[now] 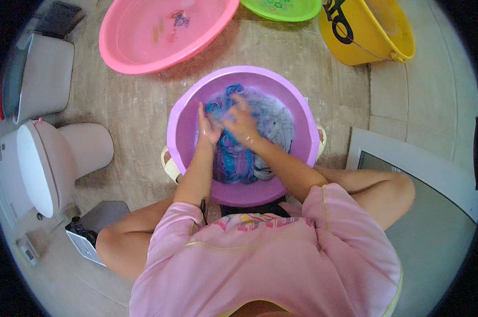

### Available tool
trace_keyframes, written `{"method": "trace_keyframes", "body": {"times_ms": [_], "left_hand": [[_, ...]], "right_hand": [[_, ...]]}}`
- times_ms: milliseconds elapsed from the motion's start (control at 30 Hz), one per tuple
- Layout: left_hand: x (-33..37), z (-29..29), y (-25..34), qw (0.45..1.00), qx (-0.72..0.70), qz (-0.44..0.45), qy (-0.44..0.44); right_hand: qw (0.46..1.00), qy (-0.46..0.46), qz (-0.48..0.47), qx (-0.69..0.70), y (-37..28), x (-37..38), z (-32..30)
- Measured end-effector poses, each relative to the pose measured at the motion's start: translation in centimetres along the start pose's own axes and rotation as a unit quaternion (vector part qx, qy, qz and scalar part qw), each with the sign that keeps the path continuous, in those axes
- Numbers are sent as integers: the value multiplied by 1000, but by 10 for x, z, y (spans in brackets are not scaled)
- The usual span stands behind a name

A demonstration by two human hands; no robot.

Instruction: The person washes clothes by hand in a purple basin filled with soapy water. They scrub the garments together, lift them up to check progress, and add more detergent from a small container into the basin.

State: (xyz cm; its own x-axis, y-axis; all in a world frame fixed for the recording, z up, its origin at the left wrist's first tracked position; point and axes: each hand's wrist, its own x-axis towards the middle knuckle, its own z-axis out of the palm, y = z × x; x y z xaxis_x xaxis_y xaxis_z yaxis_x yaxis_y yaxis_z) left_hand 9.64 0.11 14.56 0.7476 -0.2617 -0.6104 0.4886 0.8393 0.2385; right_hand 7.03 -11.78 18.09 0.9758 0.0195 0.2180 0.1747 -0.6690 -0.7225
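A purple basin (183, 113) stands on the floor between my legs. In its soapy water lie a wet blue-and-purple garment (233, 161) and, to the right, a pale grey cloth (278, 129). Over the left part of the basin, my left hand (209, 127) is closed on a bunched piece of the blue garment, its fingers pointing away from me. My right hand (241, 120) is against the same bunch, facing the left one. Motion smears its fingers, so their grip is unclear. Both hands look wet.
At the far left stands a large pink basin (138, 58), with a green basin (284, 13) and a yellow bucket (350, 34) further right. A white toilet (85, 150) is on the left. A white-framed panel (397, 145) lies at the right. A small bin (104, 216) is near my left knee.
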Motion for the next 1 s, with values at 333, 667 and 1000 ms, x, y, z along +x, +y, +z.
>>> {"method": "trace_keyframes", "body": {"times_ms": [333,667,1000], "left_hand": [[-27,13,-42,994,-22,-37,103],[-44,1,-31,995,-24,-79,52],[-11,-62,-45,480,819,157,273]], "right_hand": [[995,-12,85,-44,6,14,-1],[999,-18,-32,-10,4,4,11],[965,-171,-44,-194,85,13,10]]}}
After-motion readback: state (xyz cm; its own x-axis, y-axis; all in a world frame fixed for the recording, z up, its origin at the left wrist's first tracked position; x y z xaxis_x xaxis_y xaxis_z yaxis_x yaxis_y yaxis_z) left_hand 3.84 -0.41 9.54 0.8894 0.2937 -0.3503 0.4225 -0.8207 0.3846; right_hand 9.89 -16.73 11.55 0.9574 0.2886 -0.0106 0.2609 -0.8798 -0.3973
